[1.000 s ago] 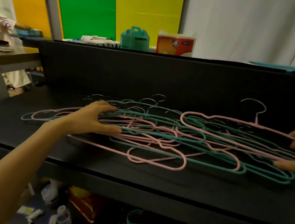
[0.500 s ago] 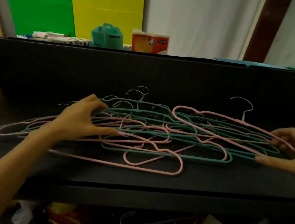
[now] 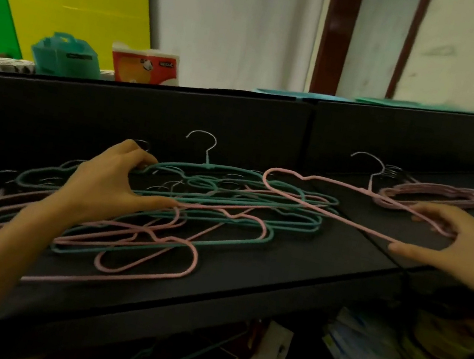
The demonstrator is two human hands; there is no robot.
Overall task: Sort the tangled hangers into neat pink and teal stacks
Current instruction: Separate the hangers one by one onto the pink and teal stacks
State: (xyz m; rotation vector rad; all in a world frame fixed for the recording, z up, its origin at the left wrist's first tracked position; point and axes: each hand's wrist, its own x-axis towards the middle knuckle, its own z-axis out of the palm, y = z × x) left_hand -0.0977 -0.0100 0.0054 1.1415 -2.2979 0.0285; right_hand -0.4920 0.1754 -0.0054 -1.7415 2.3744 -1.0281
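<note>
I see my two arms (image 3: 11, 250), bare all the way to the edge of the view. The left grip (image 3: 108, 182) and the right grip (image 3: 454, 249) are bare hands with slim fingers (image 3: 438, 213).

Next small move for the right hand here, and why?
Probably draw the pink hanger rightward, clear of the tangled pile, toward the pink stack. The right hand grips one end, its other end overlaps the pile, the left hand presses the pile down, and the stack lies just beyond the right hand.
</note>
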